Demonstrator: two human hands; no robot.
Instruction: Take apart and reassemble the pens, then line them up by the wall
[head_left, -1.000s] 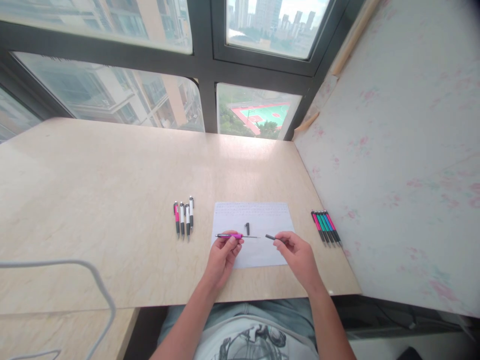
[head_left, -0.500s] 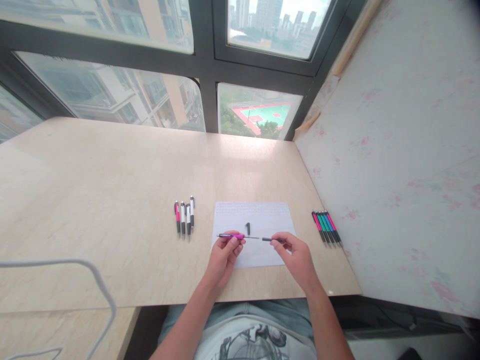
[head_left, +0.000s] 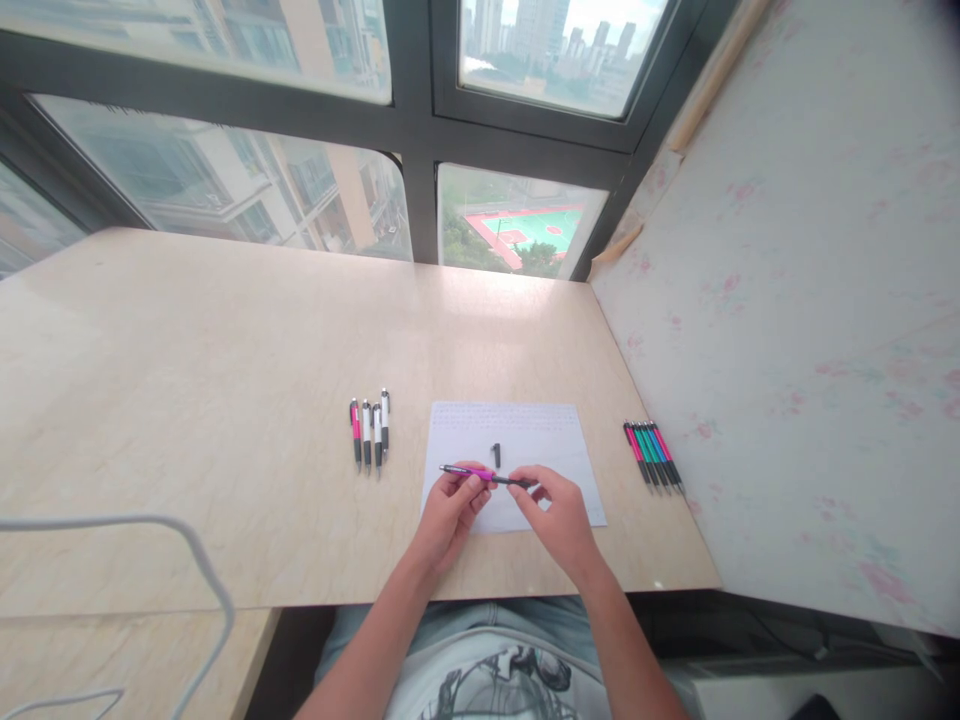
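Observation:
My left hand [head_left: 457, 505] is closed around the purple barrel of a pen [head_left: 480, 474], its clip end pointing left. At the other end, my right hand [head_left: 551, 500] pinches the pen's black grip section [head_left: 514, 481], which lies in line with the barrel and meets it or nearly does. Both hands are above a sheet of paper [head_left: 559, 450] with lines of writing along its top. A small black pen cap or clip piece [head_left: 496, 455] rests on the paper just beyond the fingers.
Left of the paper lie several pens, one pink [head_left: 355, 435] and the others white [head_left: 377, 440]. A row of pink, green and blue pens [head_left: 652, 457] is by the wall on the right. A grey cable [head_left: 202, 560] arches over the left of the table [head_left: 225, 400].
My right hand has moved left with the black grip section, closing the gap to the purple barrel. The thin refill that showed between them is now covered.

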